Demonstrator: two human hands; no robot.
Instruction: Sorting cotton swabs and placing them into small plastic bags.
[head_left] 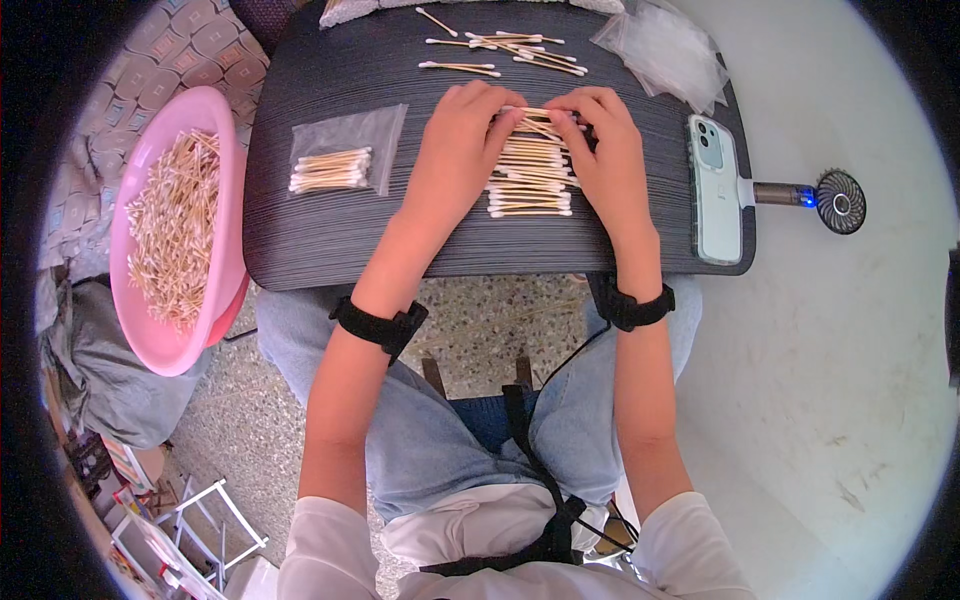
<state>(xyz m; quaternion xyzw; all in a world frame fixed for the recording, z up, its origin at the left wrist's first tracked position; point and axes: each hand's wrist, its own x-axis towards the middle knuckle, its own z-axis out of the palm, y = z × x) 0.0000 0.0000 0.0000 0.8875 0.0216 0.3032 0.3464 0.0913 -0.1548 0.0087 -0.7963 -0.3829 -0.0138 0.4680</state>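
Wooden-stemmed cotton swabs lie side by side in a row on the dark table in front of me. At the row's far end, my left hand pinches the left tips of a few swabs between thumb and fingers. My right hand grips the right tips of the same swabs, its fingers curled over them. A few swabs there lie at a slant. My fingers partly hide the far swabs, so how many I hold is unclear. To the left lies a clear plastic bag with a small bundle of swabs in it.
Loose swabs are scattered beyond my hands. Empty clear bags are piled at the table's far right. A phone lies at the right edge beside a small fan. A pink basin full of swabs stands left of the table.
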